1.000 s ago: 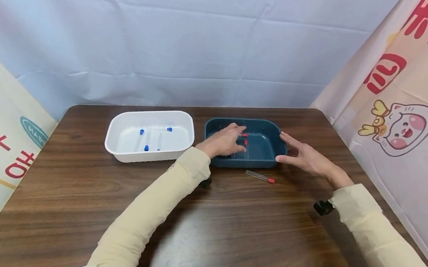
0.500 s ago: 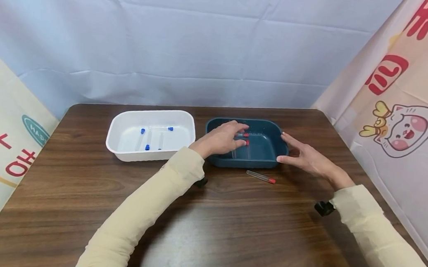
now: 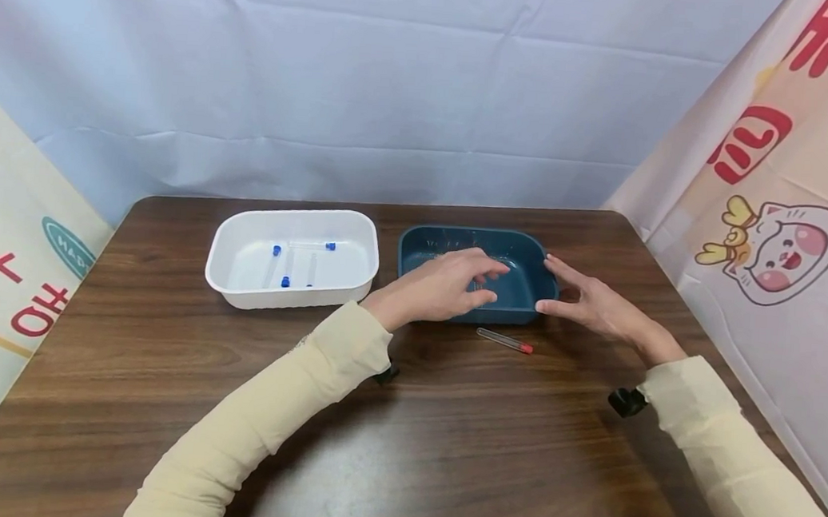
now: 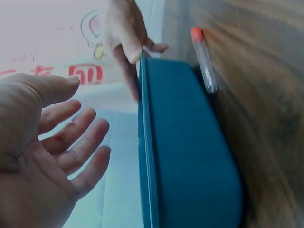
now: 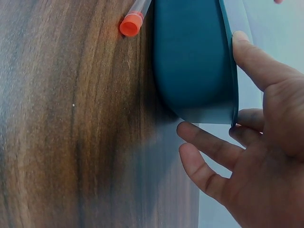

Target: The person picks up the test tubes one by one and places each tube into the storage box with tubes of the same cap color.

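My left hand (image 3: 448, 286) hovers over the teal plastic bin (image 3: 520, 294), palm down in the head view. Its fingers are loosely bent and spread, and in the left wrist view nothing lies between them. My right hand (image 3: 594, 303) holds the bin's right end, thumb at the near rim and index finger farther back. In the right wrist view its other fingers (image 5: 211, 147) spread beside the end wall. A clear test tube with a red cap (image 3: 505, 341) lies on the table in front of the bin. The left hand hides the tubes inside the bin.
To the left stands a white bin (image 3: 238, 298) holding several clear test tubes with blue caps (image 3: 286, 282). Both bins sit near the back edge of the dark wooden table (image 3: 400, 450). Behind hangs a pale cloth (image 3: 368, 87); a printed cloth (image 3: 783, 236) hangs on the right.
My left hand has drawn back from the bin's inside, toward the near side and right, and now covers the red-capped tubes seen there before. The right hand has stayed at the bin's end.
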### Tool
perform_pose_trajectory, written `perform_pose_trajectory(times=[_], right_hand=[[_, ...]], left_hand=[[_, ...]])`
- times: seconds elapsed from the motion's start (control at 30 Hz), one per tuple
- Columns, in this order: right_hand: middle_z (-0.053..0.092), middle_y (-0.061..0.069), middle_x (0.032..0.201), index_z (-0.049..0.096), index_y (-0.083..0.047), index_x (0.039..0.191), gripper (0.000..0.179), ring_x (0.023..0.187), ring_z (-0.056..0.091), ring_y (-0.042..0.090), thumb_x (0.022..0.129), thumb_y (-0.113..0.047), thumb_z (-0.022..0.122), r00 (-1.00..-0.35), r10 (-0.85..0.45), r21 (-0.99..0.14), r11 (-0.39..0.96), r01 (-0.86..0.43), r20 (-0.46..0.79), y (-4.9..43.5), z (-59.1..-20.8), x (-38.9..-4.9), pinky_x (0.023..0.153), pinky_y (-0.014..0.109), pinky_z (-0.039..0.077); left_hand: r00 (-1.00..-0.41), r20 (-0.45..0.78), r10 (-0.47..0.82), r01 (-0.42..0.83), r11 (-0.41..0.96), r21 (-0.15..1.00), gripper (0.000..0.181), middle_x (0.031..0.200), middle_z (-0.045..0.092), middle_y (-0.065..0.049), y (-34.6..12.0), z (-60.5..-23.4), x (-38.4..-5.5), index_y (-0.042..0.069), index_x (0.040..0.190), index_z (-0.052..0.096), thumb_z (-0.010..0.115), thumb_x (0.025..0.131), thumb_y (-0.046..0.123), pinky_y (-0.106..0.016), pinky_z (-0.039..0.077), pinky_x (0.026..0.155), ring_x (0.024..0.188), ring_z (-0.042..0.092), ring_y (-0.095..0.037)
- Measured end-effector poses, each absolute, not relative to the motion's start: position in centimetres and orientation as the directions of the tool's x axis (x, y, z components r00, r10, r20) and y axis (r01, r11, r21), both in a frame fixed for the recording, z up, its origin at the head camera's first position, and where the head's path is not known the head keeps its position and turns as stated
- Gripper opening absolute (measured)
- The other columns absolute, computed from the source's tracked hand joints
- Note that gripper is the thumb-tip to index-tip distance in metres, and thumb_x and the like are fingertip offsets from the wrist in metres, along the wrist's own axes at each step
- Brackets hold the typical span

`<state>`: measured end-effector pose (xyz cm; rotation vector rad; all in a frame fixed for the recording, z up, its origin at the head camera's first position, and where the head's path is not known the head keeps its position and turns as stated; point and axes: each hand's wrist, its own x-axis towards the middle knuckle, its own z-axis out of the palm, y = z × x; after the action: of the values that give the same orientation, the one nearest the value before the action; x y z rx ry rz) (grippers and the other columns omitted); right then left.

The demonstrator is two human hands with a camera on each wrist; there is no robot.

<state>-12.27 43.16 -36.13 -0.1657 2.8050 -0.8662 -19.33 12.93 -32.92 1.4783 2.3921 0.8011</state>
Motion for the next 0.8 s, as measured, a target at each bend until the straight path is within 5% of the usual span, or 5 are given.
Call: perform_pose_trajectory(times=[0.47,0.8], right_hand=[[0.017,0.021,0.17,0.015,-0.011,0.167,0.088,0.14,0.042,0.049,0.102,-0.041,0.067,-0.973,-0.177,-0.578,0.814,-0.061,-0.146,43.3,-36.3,-12.5,0.104,0.067,0.042],[0.015,0.02,0.17,0.015,-0.01,0.167,0.087,0.142,0.041,0.047,0.102,-0.038,0.067,-0.972,-0.186,-0.584,0.809,-0.068,-0.145,43.5,-36.3,-12.4,0.103,0.065,0.044]], left_hand=[[-0.388,0.077,0.919,0.783,0.284,0.553,0.05,0.127,0.063,0.0,13.6,-34.4,-16.7,0.013,0.151,0.054,0.065,0.104,0.028,-0.021,0.05,0.092,0.112,0.061,-0.008],[-0.354,0.032,0.935,0.813,0.291,0.505,0.047,0.138,0.06,-0.001,14.8,-37.0,-15.8,0.012,0.148,0.058,0.066,0.104,0.027,-0.02,0.049,0.084,0.096,0.058,-0.008]])
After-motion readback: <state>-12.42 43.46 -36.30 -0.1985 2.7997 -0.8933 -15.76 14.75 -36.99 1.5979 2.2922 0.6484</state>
